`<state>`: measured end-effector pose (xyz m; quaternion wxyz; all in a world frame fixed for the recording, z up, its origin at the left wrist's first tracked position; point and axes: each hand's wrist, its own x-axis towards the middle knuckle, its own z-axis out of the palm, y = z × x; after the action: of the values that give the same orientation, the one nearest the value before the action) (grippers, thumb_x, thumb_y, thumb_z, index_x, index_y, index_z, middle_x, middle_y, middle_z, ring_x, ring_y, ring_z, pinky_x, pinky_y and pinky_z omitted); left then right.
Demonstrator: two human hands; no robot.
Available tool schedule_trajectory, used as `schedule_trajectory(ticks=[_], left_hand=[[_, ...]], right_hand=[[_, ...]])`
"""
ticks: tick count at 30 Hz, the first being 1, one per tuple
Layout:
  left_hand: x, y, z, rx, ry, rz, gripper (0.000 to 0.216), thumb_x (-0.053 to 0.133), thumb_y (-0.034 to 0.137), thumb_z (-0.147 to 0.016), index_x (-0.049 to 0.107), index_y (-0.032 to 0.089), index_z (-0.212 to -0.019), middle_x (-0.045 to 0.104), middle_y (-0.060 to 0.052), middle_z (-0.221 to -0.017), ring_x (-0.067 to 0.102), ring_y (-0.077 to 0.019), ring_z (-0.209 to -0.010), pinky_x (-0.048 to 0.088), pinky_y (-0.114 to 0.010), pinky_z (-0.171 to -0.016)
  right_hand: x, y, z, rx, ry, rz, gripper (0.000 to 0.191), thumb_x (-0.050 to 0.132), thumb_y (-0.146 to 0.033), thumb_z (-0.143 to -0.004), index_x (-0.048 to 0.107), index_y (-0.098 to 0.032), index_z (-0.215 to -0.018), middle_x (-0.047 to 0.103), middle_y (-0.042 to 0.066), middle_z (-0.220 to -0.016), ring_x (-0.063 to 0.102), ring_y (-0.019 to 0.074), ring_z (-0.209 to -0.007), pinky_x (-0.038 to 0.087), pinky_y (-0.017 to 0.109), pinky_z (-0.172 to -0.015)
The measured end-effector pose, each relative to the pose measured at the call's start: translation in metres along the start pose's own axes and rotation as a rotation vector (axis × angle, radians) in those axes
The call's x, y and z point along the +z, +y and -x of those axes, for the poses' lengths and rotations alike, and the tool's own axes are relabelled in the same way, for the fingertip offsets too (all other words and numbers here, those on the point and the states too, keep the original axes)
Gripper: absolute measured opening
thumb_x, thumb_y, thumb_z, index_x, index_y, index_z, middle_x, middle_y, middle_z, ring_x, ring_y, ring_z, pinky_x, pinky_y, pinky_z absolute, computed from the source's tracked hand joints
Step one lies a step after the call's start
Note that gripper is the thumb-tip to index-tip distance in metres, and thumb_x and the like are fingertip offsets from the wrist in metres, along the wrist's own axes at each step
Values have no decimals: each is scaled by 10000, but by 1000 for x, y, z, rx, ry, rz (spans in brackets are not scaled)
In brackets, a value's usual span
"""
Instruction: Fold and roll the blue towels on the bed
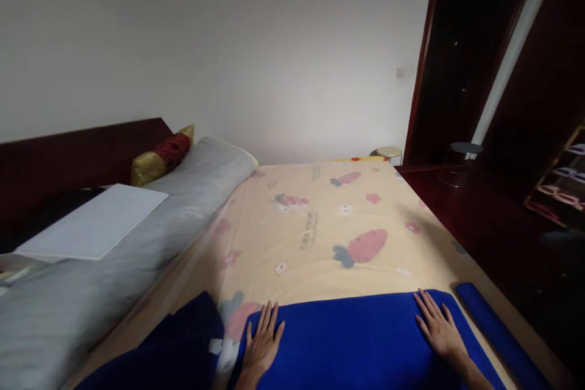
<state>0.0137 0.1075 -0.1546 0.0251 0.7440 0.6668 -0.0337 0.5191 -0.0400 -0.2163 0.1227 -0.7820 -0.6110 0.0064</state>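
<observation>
Blue cloth (pixel 350 341) lies spread on the carrot-print bedsheet (pixel 315 271), its near edge out of frame. The left hand (pixel 264 344) rests palm down at the far left corner, the right hand (pixel 439 329) near the far right corner; fingers on both are extended and slightly apart, clamped on nothing. A blue roll (pixel 500 332) lies just beside the cloth's right edge. Assessment: the cloth appears light, soft, pliable, unlikely to slip or break; best grip, both far corners.

Fingers (pixel 267 318) flat on blue cloth (pixel 347 338).
</observation>
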Motion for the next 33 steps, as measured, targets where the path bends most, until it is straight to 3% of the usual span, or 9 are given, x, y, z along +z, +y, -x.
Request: schedule_trajectory(ticks=[4, 7, 9, 12, 16, 19, 23, 27, 33], left_hand=[[3, 92, 25, 82, 126, 65, 570, 166, 314, -914, 126, 219, -1474, 117, -25, -1580, 59, -206, -1458, 67, -534, -1185], [15, 174, 41, 364, -31, 195, 580, 181, 295, -906, 70, 267, -1474, 88, 38, -1575, 65, -165, -1457, 102, -476, -1203], [19, 194, 44, 442, -106, 238, 576, 199, 319, -911, 81, 293, -1475, 103, 57, -1572, 90, -155, -1456, 127, -461, -1205], [17, 150, 33, 396, -82, 189, 560, 221, 405, -923, 141, 326, -1472, 140, 53, -1572, 136, -168, -1453, 141, -481, -1196], [20, 28, 9, -97, 106, -56, 559, 236, 369, -917, 248, 256, -1464, 245, -13, -1559, 196, -195, -1445, 142, -507, -1176], [29, -18, 2, -207, 242, -135, 601, 233, 419, -915, 192, 223, -1481, 250, -17, -1565, 199, -167, -1443, 121, -454, -1183], [36, -13, 4, -208, 286, -184, 595, 185, 399, -917, 214, 202, -1478, 258, -18, -1567, 158, -135, -1450, 94, -422, -1185], [35, -8, 2, -226, 250, -164, 588, 205, 408, -917, 195, 239, -1480, 247, -9, -1569, 139, -136, -1454, 99, -433, -1176], [4, -14, -9, -254, -35, -69, 568, 190, 429, -925, 192, 255, -1466, 159, 2, -1578, 161, -172, -1452, 143, -509, -1160]], right_hand=[[18, -85, 2, 38, 111, -119, 559, 216, -423, -930, 277, -252, -1458, 284, 55, -1523, 246, 244, -1411, 242, 537, -1132], [23, -161, 2, -181, -30, -302, 525, 260, -447, -936, 225, -373, -1454, 266, -29, -1520, 251, 227, -1409, 261, 509, -1137], [19, -176, -1, -278, -131, -355, 530, 287, -472, -931, 229, -379, -1450, 251, -34, -1525, 248, 227, -1411, 257, 493, -1144], [8, -126, -7, -222, -149, -279, 559, 291, -533, -920, 292, -330, -1441, 256, -1, -1534, 240, 234, -1416, 224, 489, -1155], [2, -10, -5, 145, 49, -17, 663, 250, -562, -905, 275, -199, -1459, 266, 73, -1540, 190, 249, -1432, 197, 500, -1156], [7, 26, 0, 213, 156, 115, 722, 243, -594, -887, 231, -174, -1474, 230, 84, -1557, 126, 242, -1447, 156, 488, -1168], [13, 18, 1, 210, 192, 188, 725, 243, -593, -881, 265, -166, -1466, 167, 114, -1575, 89, 244, -1452, 153, 468, -1166], [17, 18, -2, 238, 117, 180, 715, 238, -601, -882, 236, -202, -1475, 174, 108, -1576, 89, 229, -1452, 174, 465, -1159], [-4, 25, -17, 305, -64, 88, 674, 309, -520, -872, 354, -141, -1428, 300, 154, -1525, 239, 288, -1416, 205, 511, -1144]])
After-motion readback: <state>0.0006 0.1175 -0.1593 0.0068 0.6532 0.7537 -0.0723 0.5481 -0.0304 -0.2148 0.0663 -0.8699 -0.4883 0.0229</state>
